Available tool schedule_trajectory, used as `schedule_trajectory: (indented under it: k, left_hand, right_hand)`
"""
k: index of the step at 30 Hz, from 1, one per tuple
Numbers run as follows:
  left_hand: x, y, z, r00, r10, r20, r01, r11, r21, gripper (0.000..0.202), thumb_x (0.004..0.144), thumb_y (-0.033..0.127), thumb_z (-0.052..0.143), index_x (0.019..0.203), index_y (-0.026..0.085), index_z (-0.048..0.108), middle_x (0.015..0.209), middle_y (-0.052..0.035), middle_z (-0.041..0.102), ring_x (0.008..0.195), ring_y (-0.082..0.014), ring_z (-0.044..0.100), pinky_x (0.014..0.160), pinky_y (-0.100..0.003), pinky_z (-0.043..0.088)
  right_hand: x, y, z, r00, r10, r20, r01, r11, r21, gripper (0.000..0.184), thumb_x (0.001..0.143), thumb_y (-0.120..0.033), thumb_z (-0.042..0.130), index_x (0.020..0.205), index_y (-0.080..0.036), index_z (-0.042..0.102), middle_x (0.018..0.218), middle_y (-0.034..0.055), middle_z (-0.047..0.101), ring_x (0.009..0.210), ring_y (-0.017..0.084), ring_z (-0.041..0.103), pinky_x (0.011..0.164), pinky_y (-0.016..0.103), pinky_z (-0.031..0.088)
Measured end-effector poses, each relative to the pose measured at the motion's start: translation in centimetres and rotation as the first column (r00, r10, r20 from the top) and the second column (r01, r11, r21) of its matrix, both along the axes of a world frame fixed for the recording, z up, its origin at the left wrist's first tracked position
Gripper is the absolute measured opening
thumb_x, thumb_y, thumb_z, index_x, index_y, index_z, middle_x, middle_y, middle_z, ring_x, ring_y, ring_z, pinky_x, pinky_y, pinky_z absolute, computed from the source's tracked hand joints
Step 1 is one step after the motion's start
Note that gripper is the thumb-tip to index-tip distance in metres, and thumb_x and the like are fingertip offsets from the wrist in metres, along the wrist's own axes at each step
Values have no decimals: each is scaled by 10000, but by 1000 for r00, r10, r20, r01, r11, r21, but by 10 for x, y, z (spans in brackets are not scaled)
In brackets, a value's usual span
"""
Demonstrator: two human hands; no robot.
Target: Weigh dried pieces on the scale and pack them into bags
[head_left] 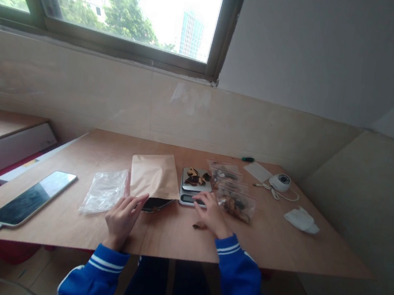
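A kraft paper bag [154, 173] lies flat with its mouth toward me, the dark inside showing. My left hand [123, 217] pinches the near left corner of that mouth between thumb and fingers. Just right of the bag is a small digital scale [182, 195], with dark brown and yellowish dried pieces [197, 177] heaped on its metal plate. My right hand [211, 213] reaches over the scale's front panel, fingers stretched out at the display and holding nothing. A small loose dried piece [199, 225] lies on the table by this hand.
Clear zip bags [236, 204] of dried pieces lie right of the scale. Empty plastic bags [105, 191] and a charging phone [34, 198] are at left. A white camera [280, 182] with a cable and a crumpled tissue [302, 220] lie at right on the wooden table [264, 245].
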State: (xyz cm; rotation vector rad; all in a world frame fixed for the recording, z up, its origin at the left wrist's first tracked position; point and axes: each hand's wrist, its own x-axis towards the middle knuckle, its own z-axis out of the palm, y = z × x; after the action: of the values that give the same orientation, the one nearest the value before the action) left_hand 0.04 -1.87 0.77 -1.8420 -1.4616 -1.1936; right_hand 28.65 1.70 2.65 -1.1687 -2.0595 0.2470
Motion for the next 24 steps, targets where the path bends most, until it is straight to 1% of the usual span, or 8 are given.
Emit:
schedule_trajectory:
  k: [5, 8, 10, 12, 15, 19, 22, 24]
  left_hand:
    - [0, 0, 0, 1000, 1, 7, -1, 1000, -2, 155, 857, 271, 605, 957, 276, 723, 699, 25, 713, 612, -116, 611, 602, -218, 412]
    - [1, -1, 1, 1000, -1, 6, 1, 1000, 6, 149, 848, 259, 618, 954, 278, 721, 700, 35, 711, 615, -109, 607, 597, -210, 408]
    - [1, 0, 2, 1000, -3, 1, 3, 1000, 14, 150, 840, 253, 631, 959, 276, 720, 689, 39, 705, 611, -105, 605, 594, -206, 406]
    - [1, 0, 1, 1000, -4, -4, 4, 1000, 29, 149, 834, 250, 641, 958, 270, 721, 678, 39, 700, 596, -104, 598, 589, -206, 405]
    - [0, 3, 1, 1000, -9, -15, 11, 997, 80, 143, 815, 244, 666, 945, 265, 723, 670, 44, 696, 570, -102, 581, 577, -206, 399]
    - [0, 4, 1, 999, -18, -32, 21, 994, 112, 157, 791, 229, 694, 942, 264, 721, 679, 53, 698, 574, -99, 581, 571, -202, 399]
    - [1, 4, 1, 999, -20, -29, 23, 994, 105, 152, 792, 225, 693, 936, 264, 721, 668, 53, 695, 571, -101, 582, 572, -205, 400]
    - [1, 3, 1, 999, -20, -28, 23, 995, 100, 159, 789, 224, 696, 941, 265, 720, 678, 54, 699, 571, -99, 582, 575, -206, 402]
  right_hand:
    - [7, -37, 2, 998, 25, 58, -17, 990, -138, 234, 809, -199, 643, 1042, -211, 645, 1019, 68, 588, 995, 233, 548, 909, 411, 465]
    - [13, -51, 0, 997, 41, 61, -26, 974, -226, 173, 780, -200, 687, 952, -214, 671, 954, 52, 606, 946, 227, 578, 846, 370, 496]
    - [17, -55, -1, 997, 51, 53, -36, 965, -261, 62, 807, -209, 664, 864, -215, 686, 878, 39, 619, 890, 216, 597, 785, 339, 508]
    - [19, -54, 1, 998, 49, 46, -35, 963, -267, 67, 841, -219, 627, 827, -215, 693, 842, 33, 632, 854, 206, 604, 758, 323, 505]
    - [16, -35, 9, 999, 1, 46, 7, 982, -188, 86, 857, -225, 614, 887, -209, 693, 864, 34, 652, 870, 206, 588, 795, 331, 481]
    - [5, 13, 17, 990, -127, 57, 128, 992, -15, 121, 866, -239, 602, 962, -195, 660, 884, 45, 665, 867, 216, 565, 802, 345, 452]
    - [-2, 44, 14, 958, -254, 131, 250, 967, 48, 101, 877, -240, 573, 903, -186, 653, 875, 62, 667, 877, 238, 553, 803, 364, 434]
    - [-6, 55, 7, 927, -320, 196, 311, 947, 79, 126, 882, -245, 553, 908, -181, 659, 941, 86, 654, 917, 254, 540, 813, 377, 428]
